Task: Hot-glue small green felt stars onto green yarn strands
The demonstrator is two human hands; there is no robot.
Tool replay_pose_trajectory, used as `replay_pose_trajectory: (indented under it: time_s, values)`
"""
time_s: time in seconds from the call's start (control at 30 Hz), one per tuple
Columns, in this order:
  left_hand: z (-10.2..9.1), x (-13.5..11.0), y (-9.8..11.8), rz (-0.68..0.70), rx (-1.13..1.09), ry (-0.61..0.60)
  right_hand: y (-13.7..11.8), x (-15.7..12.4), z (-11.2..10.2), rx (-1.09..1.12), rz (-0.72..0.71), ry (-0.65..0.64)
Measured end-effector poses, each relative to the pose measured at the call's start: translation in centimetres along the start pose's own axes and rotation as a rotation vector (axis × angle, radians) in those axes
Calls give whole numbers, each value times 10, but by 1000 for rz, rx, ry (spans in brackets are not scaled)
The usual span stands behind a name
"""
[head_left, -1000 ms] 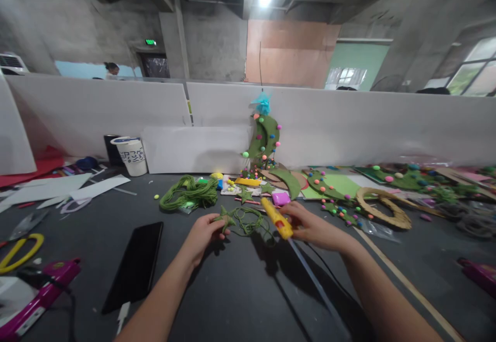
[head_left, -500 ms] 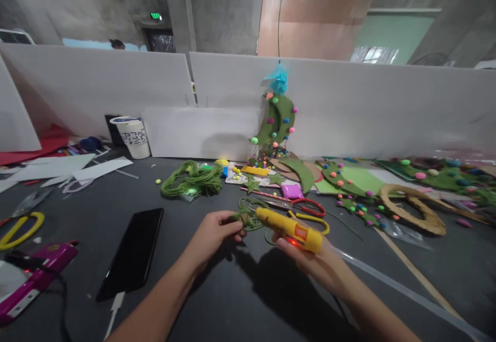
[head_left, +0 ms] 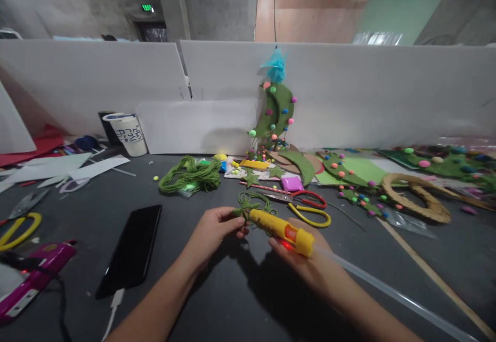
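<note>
Pinched in the fingers of my left hand (head_left: 222,223) is a small green felt piece (head_left: 241,212), its exact shape partly hidden. My right hand (head_left: 298,254) grips a yellow hot glue gun (head_left: 277,227) with a red light on and a long clear glue stick (head_left: 387,285) out of its back. The gun's tip meets the felt piece, or nearly so. Loose green yarn (head_left: 263,202) lies just beyond both hands. Past it are scissors with red handles (head_left: 310,199), a yellow-handled pair (head_left: 310,215) and green felt stars (head_left: 251,177).
A phone (head_left: 132,249) on a white cable lies left, beside a magenta power strip (head_left: 39,269). A green yarn skein (head_left: 189,174) and a white cup (head_left: 126,135) stand farther back. A pompom-covered felt decoration (head_left: 276,109) leans on the white partition (head_left: 349,89). A cardboard ring (head_left: 395,192) lies right.
The glue gun's tip has moved slightly left, closer onto the felt piece in my left hand. The head view has tilted down a little.
</note>
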State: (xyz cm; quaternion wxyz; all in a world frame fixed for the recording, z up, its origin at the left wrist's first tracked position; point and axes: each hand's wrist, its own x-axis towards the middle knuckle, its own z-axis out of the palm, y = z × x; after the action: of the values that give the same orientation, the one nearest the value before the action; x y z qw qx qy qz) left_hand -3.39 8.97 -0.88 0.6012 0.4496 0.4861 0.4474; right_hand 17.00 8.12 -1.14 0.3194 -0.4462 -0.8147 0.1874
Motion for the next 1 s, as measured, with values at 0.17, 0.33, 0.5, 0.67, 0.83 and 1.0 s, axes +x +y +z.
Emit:
replay_pose_trajectory:
  time_s: [0.17, 0.33, 0.5, 0.67, 0.83, 1.0]
  values:
    - [0, 0, -1, 4, 13, -16, 7, -2, 6, 88, 55, -1]
    - [1, 0, -1, -11, 8, 2, 11, -2, 9, 189, 50, -12]
    - [0, 0, -2, 4, 11, -16, 10, -3, 8, 196, 55, -14]
    - [0, 1, -2, 6, 37, -9, 7, -2, 6, 175, 72, -24]
    - [0, 0, -3, 24, 52, -9, 9, -1, 8, 155, 83, -6]
    - [-1, 0, -4, 35, 57, -6, 9, -1, 7, 130, 70, -25]
